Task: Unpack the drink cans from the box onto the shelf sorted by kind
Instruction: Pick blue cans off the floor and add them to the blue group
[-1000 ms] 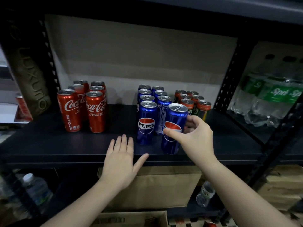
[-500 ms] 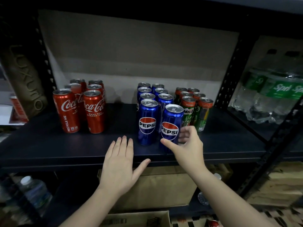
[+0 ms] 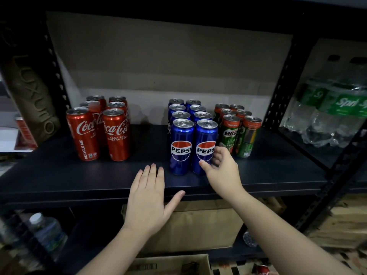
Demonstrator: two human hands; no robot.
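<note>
While the left hand [image 3: 148,201] rests flat on the shelf [image 3: 59,175] edge, the right hand [image 3: 222,167] loosely cups the front-right Pepsi can [image 3: 204,145].

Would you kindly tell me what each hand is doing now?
Left hand: open, flat on the shelf.
Right hand: gripping the front Pepsi can.

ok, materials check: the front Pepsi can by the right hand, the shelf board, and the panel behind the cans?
Front Pepsi can: looks like thin metal, glossy blue coat; bright highlights, bare silver lid with pull tab.
Shelf board: dark, matte, smooth; painted metal or laminate, can't tell.
Back panel: seemingly cardboard; flat dull brown with horizontal fold lines.
</note>
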